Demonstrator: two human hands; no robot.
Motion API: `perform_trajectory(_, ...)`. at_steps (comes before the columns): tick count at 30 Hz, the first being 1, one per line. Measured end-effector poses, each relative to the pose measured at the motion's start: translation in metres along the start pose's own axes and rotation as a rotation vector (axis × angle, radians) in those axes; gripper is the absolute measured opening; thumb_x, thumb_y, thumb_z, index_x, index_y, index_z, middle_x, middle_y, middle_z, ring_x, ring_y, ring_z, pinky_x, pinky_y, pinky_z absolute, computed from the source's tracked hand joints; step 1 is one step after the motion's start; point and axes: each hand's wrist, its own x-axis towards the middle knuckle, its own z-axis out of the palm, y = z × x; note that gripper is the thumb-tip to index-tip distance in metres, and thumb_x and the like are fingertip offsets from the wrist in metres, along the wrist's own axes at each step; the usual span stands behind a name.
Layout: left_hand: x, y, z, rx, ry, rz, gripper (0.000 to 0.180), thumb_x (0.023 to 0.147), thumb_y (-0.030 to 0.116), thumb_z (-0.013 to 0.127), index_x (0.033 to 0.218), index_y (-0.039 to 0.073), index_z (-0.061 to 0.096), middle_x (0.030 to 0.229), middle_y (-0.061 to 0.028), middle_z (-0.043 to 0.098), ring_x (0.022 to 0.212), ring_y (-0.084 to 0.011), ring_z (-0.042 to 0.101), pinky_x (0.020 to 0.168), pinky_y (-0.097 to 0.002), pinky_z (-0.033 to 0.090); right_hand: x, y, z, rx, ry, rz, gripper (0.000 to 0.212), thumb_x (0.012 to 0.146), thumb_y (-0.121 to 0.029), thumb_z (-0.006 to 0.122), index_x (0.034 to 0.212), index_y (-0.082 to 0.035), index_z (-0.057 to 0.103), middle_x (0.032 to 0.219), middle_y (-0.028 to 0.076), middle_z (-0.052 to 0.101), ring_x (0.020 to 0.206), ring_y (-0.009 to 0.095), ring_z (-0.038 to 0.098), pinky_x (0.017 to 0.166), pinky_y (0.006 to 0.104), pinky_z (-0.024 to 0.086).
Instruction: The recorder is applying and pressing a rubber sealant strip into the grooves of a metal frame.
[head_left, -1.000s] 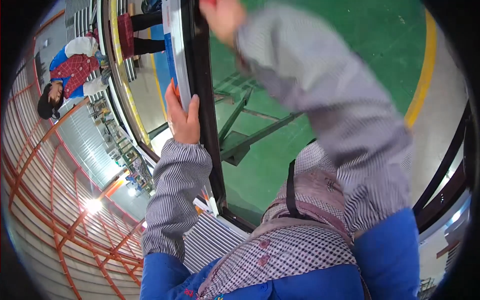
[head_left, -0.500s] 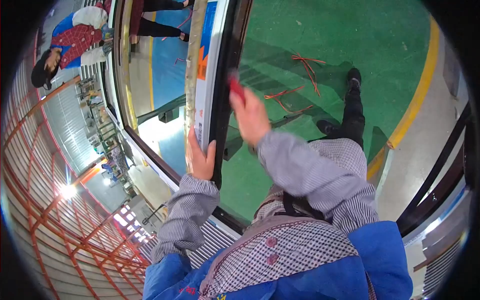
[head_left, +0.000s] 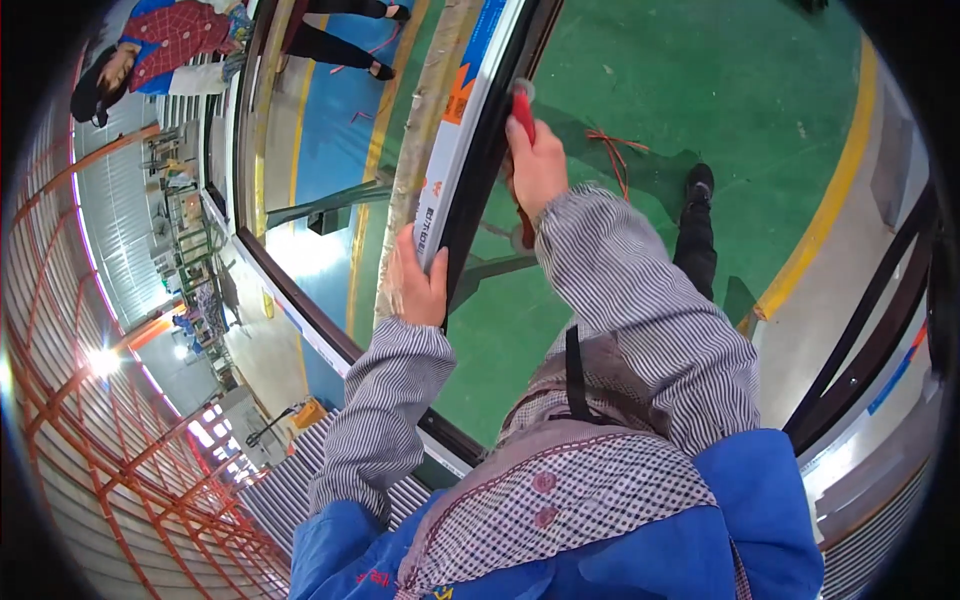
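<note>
A tall black window frame bar [head_left: 478, 170] with a white, blue and orange film strip [head_left: 462, 110] runs up the middle of the view, with glass on both sides of it. My left hand [head_left: 415, 282] grips the strip side of this bar from the left. A little farther along the bar, my right hand [head_left: 537, 165] is closed on a red-handled tool [head_left: 523, 108], whose tip rests against the bar's right edge. Both my forearms are in grey striped sleeves.
Green floor [head_left: 640, 90] with a yellow line [head_left: 830, 200] lies behind the glass. Red cord scraps [head_left: 615, 145] lie on it. Another person in a red checked top [head_left: 170, 35] stands at top left. More black frames [head_left: 870, 330] lean at the right.
My right arm has come down from across the top of the view, and its hand now holds the red tool against the frame bar. My left hand has stayed on the bar.
</note>
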Motion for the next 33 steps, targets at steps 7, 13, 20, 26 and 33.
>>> perform_trajectory(7,0.003,-0.010,-0.005,0.032,-0.008,0.033,0.050,0.086,0.018,0.058,0.128,0.000,0.037,0.113,-0.0245,0.052,0.104,-0.0402,0.051,0.088,-0.0425,0.040,-0.168,0.087,0.009,-0.537,-0.547,0.190,0.035,0.092,-0.033,0.050,0.101,0.000,0.055,0.088,0.025,0.061,0.083,0.038,0.060,0.072,0.0428,0.046)
perform_trajectory(13,0.002,-0.015,-0.001,0.110,0.066,0.025,0.049,0.083,0.021,0.063,0.124,0.005,0.042,0.104,-0.0189,0.056,0.093,-0.0369,0.055,0.077,-0.0453,0.045,-0.133,0.047,-0.003,-0.402,-0.170,0.088,0.029,0.093,-0.029,0.051,0.094,0.000,0.053,0.065,0.012,0.057,0.059,0.026,0.056,0.055,0.0391,0.043)
perform_trajectory(20,0.000,-0.011,-0.008,0.049,0.069,0.044,0.050,0.081,0.022,0.064,0.123,0.006,0.043,0.100,-0.0185,0.056,0.090,-0.0366,0.056,0.074,-0.0449,0.046,-0.103,0.039,0.017,-0.505,-0.109,-0.092,0.027,0.094,-0.028,0.050,0.092,-0.002,0.054,0.060,0.006,0.051,0.051,0.015,0.050,0.048,0.0322,0.039)
perform_trajectory(26,0.002,-0.008,-0.011,0.087,0.069,0.009,0.050,0.080,0.023,0.064,0.122,0.006,0.043,0.098,-0.0174,0.056,0.088,-0.0357,0.057,0.072,-0.0446,0.047,-0.012,-0.007,0.011,-0.445,0.067,-0.071,0.038,0.092,-0.036,0.050,0.093,0.001,0.056,0.086,0.026,0.060,0.083,0.043,0.059,0.072,0.0480,0.044)
perform_trajectory(33,0.011,0.001,-0.013,0.015,0.023,0.007,0.050,0.082,0.024,0.062,0.124,0.006,0.042,0.105,-0.0195,0.056,0.096,-0.0376,0.055,0.079,-0.0450,0.045,0.175,-0.146,-0.042,-0.118,0.085,0.108,0.040,0.089,-0.042,0.050,0.076,-0.004,0.051,0.055,0.011,0.051,0.038,0.020,0.048,0.035,0.0367,0.038)
